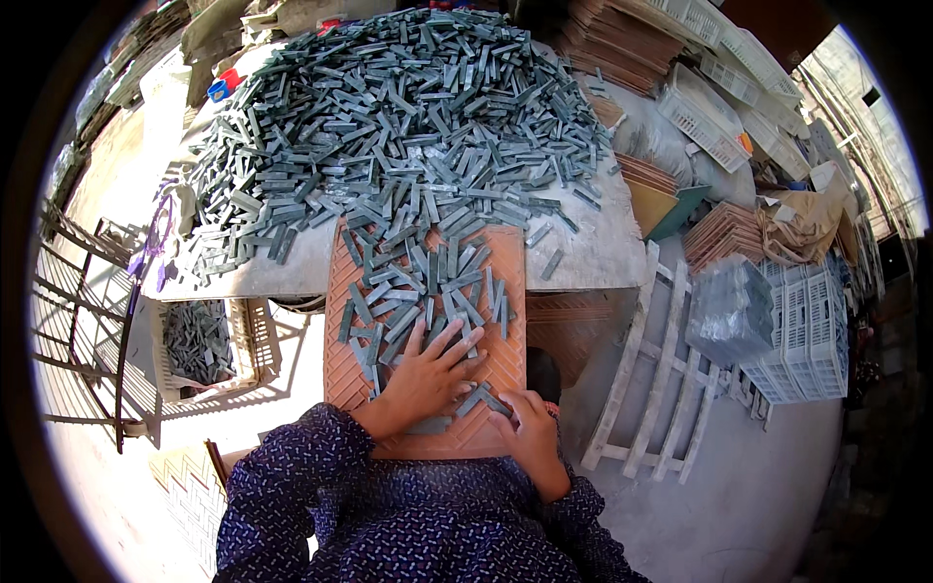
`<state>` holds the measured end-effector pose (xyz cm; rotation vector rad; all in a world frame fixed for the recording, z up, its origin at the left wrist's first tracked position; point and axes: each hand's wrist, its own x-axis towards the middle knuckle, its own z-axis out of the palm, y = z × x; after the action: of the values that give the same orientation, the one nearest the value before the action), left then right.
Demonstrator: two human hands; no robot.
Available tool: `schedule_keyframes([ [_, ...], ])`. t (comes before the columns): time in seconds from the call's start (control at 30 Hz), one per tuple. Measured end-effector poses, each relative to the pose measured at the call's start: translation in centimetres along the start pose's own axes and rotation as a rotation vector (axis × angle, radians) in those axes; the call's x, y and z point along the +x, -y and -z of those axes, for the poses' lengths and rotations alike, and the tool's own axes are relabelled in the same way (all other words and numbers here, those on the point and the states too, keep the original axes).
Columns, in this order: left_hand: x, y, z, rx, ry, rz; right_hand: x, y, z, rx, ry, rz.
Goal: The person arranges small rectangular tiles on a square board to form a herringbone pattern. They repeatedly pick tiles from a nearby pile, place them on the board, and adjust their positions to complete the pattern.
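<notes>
Across my lap and the table's front edge lies an orange tray [352, 255] with a herringbone pattern of grooves. Loose grey-green strip tiles [413, 267] cover its upper half. My left hand [426, 377] rests over these strips, its fingers stretched and spread. Lower on the tray, my right hand [531, 435] pinches the end of a strip tile [494, 401] between thumb and finger. That tile lies at an angle against another strip [472, 400] in the grooves. Part of the tray's lower left is hidden by my left hand and sleeve.
A large heap of the same strips [389, 126] covers the table [603, 255]. Below left stands a crate [248, 340] of strips beside a metal rack [83, 321]. To the right are a wooden pallet [646, 374], white plastic crates [807, 335] and stacked orange trays [724, 236].
</notes>
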<state>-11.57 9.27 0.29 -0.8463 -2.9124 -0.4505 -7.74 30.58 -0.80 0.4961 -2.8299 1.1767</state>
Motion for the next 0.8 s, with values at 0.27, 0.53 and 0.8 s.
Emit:
schedule_keyframes([
  [0.27,5.1,4.6,0.8,0.084,-0.159,0.156,-0.1,0.3,0.1,-0.012,-0.004,0.010],
  [0.53,3.3,10.2,4.2,0.214,-0.251,0.471,0.0,0.0,0.0,0.048,-0.057,-0.022],
  [0.8,-2.9,0.3,3.5,-0.355,-0.108,0.087,0.5,-0.3,1.3,0.161,0.009,-0.063],
])
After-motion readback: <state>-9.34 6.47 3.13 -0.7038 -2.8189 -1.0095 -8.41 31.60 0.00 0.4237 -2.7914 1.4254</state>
